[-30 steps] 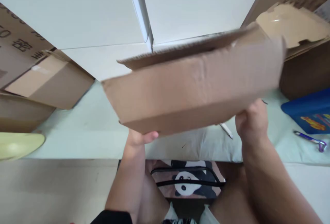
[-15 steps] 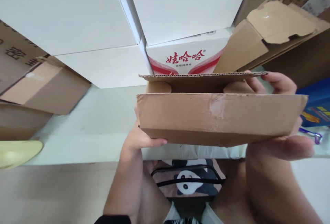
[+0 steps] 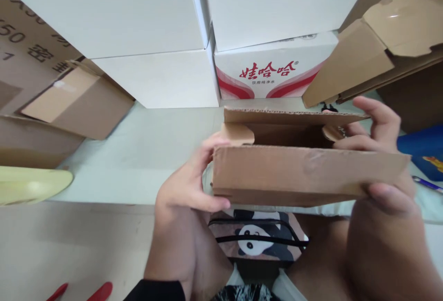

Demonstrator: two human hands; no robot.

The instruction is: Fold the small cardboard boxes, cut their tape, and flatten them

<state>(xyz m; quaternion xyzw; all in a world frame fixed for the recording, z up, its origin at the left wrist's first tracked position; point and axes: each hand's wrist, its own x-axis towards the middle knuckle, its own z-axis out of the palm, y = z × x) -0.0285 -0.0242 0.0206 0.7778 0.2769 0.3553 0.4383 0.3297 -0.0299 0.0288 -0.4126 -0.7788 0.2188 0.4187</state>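
A brown cardboard box (image 3: 270,169) is held up over the front of the pale table, its long flaps parted so that the dark inside shows. My left hand (image 3: 194,176) grips the box's left end, thumb under the lower edge and fingers up by the small end flap. At the right end, my right hand (image 3: 391,153) has its thumb on the near side. Its fingers lie at the opening, some of them by the right inner flap and one raised.
Behind stand white boxes (image 3: 152,79) and a white carton with red lettering (image 3: 277,72). Brown cartons (image 3: 79,102) are at left, an opened one (image 3: 353,61) at right. A yellow-green object (image 3: 34,183), a blue package (image 3: 422,153) and a purple pen-like item (image 3: 427,184) lie on the table (image 3: 138,153).
The box has shifted slightly right and lower in view, and its opening shows more. My right fingers have moved further over the opening. The view has turned a little left.
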